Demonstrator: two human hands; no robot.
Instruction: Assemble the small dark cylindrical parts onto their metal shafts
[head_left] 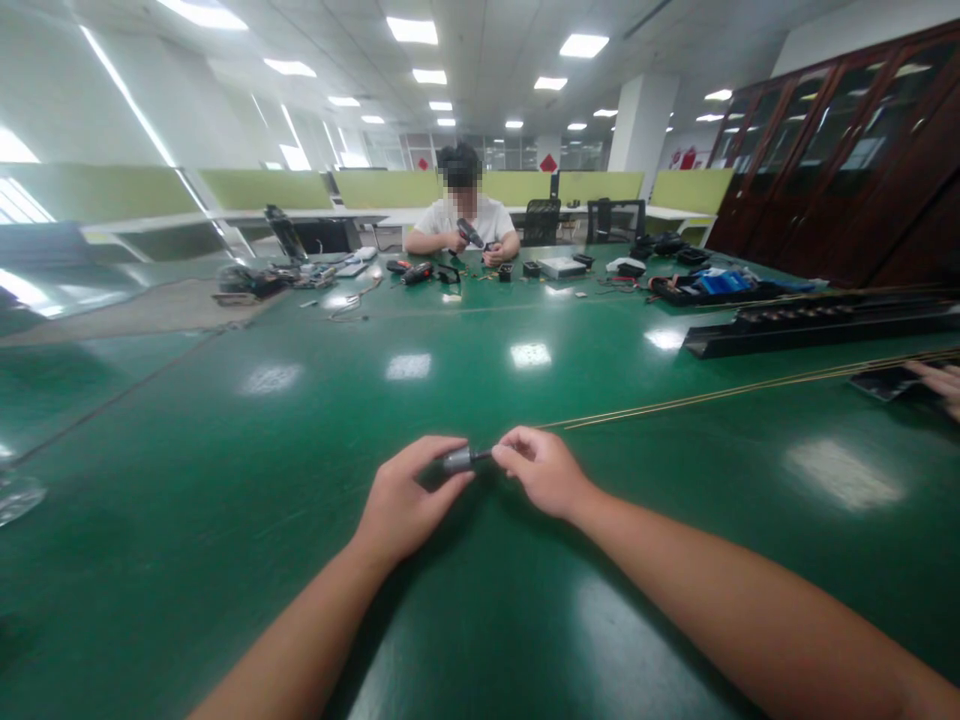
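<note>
My left hand grips a small grey cylinder between the thumb and fingers, just above the green table. From the cylinder's right end sticks out a thin dark shaft. The fingertips of my right hand are pinched together on the far end of that shaft. Too little detail shows to tell what kind of part it is. Beyond my right hand, thin brass-coloured rods run off to the right along the table.
Across the table a person in a white shirt holds a power drill. Another drill lies nearby. At right are a long black channel, a tray with a blue item, and another person's hand. Clutter stands far left.
</note>
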